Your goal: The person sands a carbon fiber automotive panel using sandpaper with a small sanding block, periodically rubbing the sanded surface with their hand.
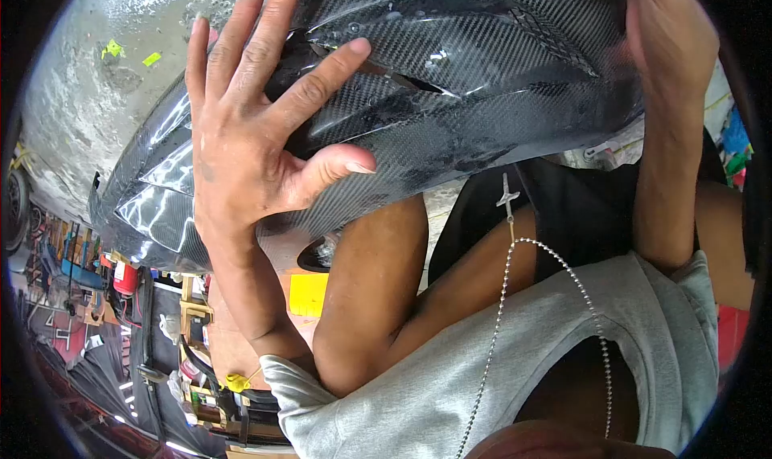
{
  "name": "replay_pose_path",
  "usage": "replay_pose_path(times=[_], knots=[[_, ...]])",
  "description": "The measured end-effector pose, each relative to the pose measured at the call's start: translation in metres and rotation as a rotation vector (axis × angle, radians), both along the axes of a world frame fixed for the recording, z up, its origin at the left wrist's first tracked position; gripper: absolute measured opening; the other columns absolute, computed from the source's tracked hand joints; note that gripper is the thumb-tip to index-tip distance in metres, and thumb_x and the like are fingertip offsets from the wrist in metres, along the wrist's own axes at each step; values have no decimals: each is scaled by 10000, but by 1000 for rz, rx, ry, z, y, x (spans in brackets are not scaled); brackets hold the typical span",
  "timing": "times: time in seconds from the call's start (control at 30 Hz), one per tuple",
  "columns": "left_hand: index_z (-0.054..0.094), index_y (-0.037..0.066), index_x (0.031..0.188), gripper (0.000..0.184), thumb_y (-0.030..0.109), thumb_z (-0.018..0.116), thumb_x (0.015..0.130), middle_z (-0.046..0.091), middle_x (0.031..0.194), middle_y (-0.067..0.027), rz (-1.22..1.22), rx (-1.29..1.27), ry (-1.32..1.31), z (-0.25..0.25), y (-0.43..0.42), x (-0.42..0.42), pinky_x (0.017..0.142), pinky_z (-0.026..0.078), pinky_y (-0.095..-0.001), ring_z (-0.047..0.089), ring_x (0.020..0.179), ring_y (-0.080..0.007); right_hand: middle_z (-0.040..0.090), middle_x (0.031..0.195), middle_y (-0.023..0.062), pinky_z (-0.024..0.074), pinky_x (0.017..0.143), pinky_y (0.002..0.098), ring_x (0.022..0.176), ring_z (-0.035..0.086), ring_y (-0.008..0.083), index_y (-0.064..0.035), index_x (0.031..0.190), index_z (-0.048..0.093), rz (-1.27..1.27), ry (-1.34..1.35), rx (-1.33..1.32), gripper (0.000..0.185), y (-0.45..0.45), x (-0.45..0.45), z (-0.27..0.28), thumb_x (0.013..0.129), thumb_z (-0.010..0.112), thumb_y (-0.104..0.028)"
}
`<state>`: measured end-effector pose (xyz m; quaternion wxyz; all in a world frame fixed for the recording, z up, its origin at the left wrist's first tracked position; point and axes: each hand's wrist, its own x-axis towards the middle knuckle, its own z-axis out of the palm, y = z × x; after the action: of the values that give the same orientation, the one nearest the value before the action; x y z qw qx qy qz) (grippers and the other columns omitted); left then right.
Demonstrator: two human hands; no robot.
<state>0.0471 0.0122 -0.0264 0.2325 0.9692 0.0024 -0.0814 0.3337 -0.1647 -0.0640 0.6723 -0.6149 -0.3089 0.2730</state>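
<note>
A large glossy black carbon-fibre body panel (482, 121) lies across the upper middle of the view, with a woven pattern, ridges and slot-like openings. My left hand (241, 145) is over its left part, back of the hand up, fingers and thumb spread apart, nothing held. Whether the palm presses on the surface cannot be seen. At the right end of the panel, my right hand (671, 37) is wrapped on the edge, its fingertips mostly hidden. Wet-looking spots and bright reflections show on the panel.
Grey wet floor (64, 121) with yellow-green scraps (151, 59) lies beyond the panel. A yellow square (307, 294) is near my bent knee. Lower left hold a red container (125, 276), shelving and a yellow cloth (237, 382). A beaded necklace (505, 274) with a cross dangles close to the panel.
</note>
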Motion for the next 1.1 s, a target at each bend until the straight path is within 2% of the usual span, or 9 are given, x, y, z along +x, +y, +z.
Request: replay_pose_path(times=[0.13, 0.3, 1.1], knots=[[762, 232, 1268, 858, 891, 507, 781, 472, 1568, -199, -1, -36, 32, 3, -6, 5, 1203, 201, -601, 414, 1463, -404, 728, 896, 0, 530, 714, 200, 768, 646, 47, -41, 980, 716, 18, 21, 11, 105, 1, -3, -1, 1016, 670, -129], [770, 205, 1210, 837, 881, 533, 778, 461, 1574, -205, -12, -123, -246, -15, -26, 18, 1205, 190, -599, 409, 1463, -407, 726, 894, 0, 527, 713, 199, 765, 642, 46, -43, 971, 715, -4, -43, -21, 106, 1, -4, -2, 1015, 671, -128], [736, 146, 1082, 809, 873, 534, 790, 401, 1604, -227, 45, -189, -98, -9, -39, 30, 1207, 141, -620, 356, 1483, -438, 710, 893, -16, 513, 716, 199, 771, 626, 34, -25, 965, 720, -9, -19, -19, 85, -1, -8, -4, 986, 710, -107]])
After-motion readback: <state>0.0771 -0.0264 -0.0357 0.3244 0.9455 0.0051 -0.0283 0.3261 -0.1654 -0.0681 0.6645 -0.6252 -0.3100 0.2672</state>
